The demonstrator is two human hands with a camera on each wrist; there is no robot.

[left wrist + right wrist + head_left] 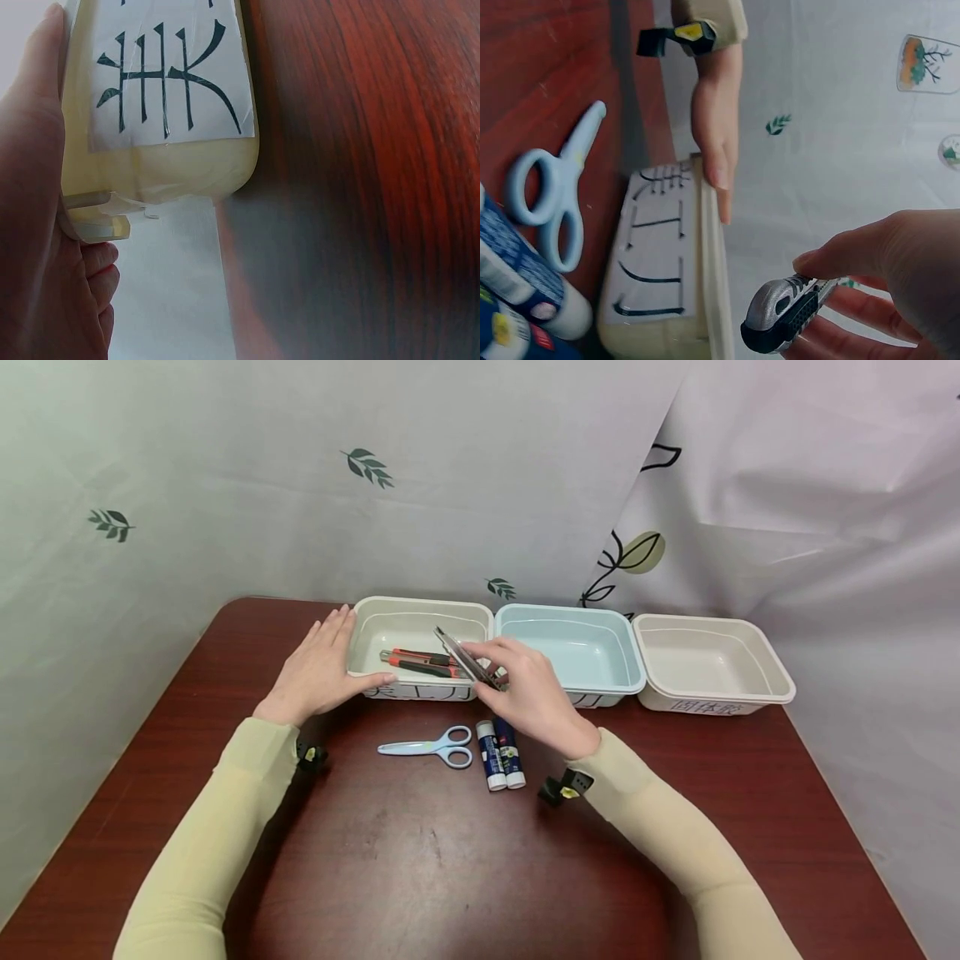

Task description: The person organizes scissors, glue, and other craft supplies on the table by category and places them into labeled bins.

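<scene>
Pinching a silver-and-black metal utility knife (780,319) in the right hand (532,693) — tilted over the right half of a beige rectangular plastic bin (375,631). Resting the left hand (315,672) on its left front corner, thumb spread from straight fingers. Lying inside — two red-and-black cutters (422,667). Out front on the dark-red tabletop (375,860): light-blue scissors (438,746).

Soft, even light reaches my desk (450,868), leaving a pale sheen; glare streaks the backdrop (825,510). My wrist views look dimmer, with the glue sticks (526,264) blurred in one corner.
</scene>
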